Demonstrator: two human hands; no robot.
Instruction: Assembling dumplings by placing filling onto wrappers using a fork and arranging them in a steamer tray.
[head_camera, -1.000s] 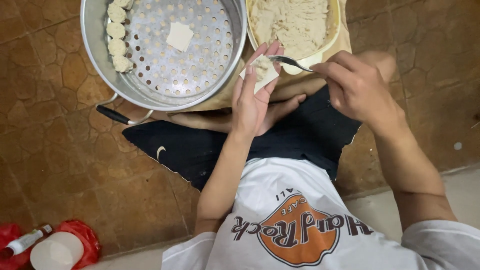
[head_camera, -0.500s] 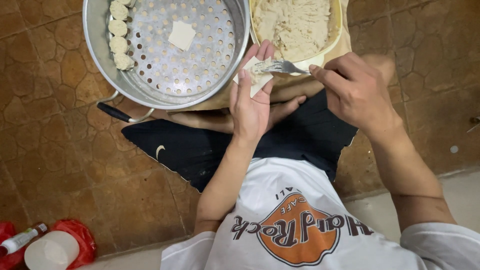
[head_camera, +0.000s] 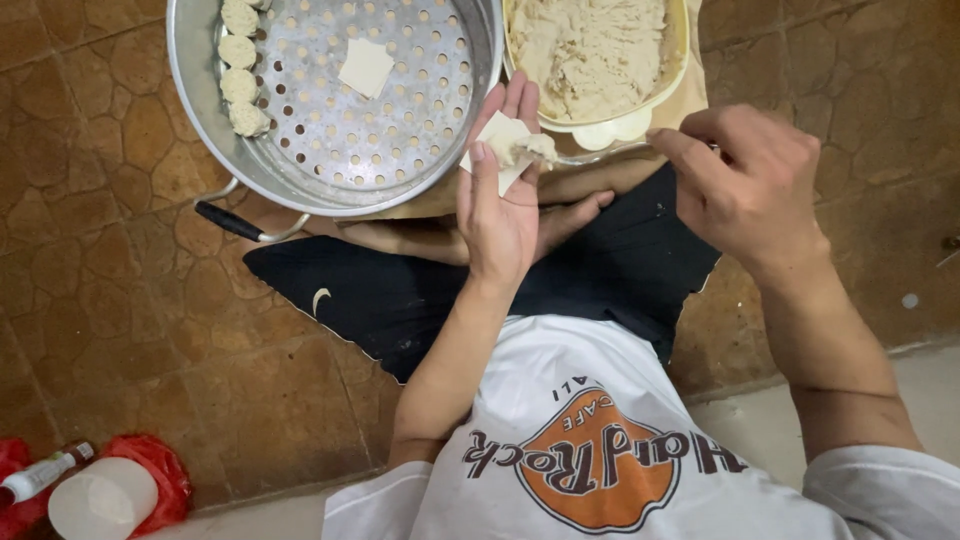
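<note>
left hand (head_camera: 500, 215) mid-frame, palm flat and open so the wrapper (head_camera: 497, 150) sits cupped on it | right hand (head_camera: 750, 185) pinched shut on spoon (head_camera: 590, 156), dropping filling (head_camera: 530, 148) | filling bowl (head_camera: 590, 55) and steamer tray (head_camera: 330, 90) up top, close for easy reach

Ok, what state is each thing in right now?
Left hand: open, palm up, wrapper on it.
Wrapper: flat, unfolded, dab of filling on it.
Right hand: shut on spoon.
Spoon: tip on the wrapper.
Bowl: full of filling.
Steamer tray: four dumplings along the rim, one loose wrapper.
</note>
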